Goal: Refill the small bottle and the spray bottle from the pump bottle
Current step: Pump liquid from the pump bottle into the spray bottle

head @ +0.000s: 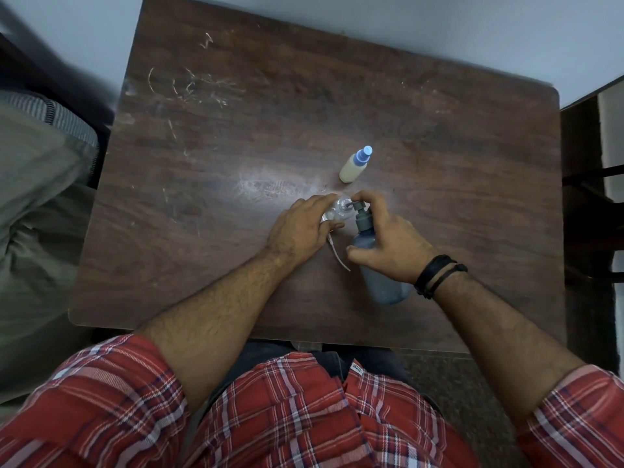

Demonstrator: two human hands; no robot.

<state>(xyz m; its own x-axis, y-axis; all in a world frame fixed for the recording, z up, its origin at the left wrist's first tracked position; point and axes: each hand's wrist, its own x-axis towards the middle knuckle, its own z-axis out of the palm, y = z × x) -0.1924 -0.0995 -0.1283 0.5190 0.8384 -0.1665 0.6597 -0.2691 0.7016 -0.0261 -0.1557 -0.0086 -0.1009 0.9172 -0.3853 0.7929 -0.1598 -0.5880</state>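
Dark wooden table [236, 136], scratched, seen from above

Both hands working close together near the middle. Right hand [388, 241] wrapped around the blue-grey pump bottle [374, 261], fingers curled over the pump head [361, 214], thumb against the body. Bottle stands leaning toward the person, spout aimed left

Left hand [304, 228] curled round a small clear bottle [339, 211], steadying it with its open mouth right under the spout. Mostly hidden by the fingers; fill level not readable

A thin clear tube [339, 256] lies on the table between the hands, probably a removed dip tube

Cream spray bottle with blue cap [354, 165] stands apart, further back, capped

Handling, as judged: small clear bottle looks light and tippy, smooth plastic, likely slick if liquid spills. Best held low around the body, as now. Pump bottle heavier, stiff; grip at shoulder, press from the top
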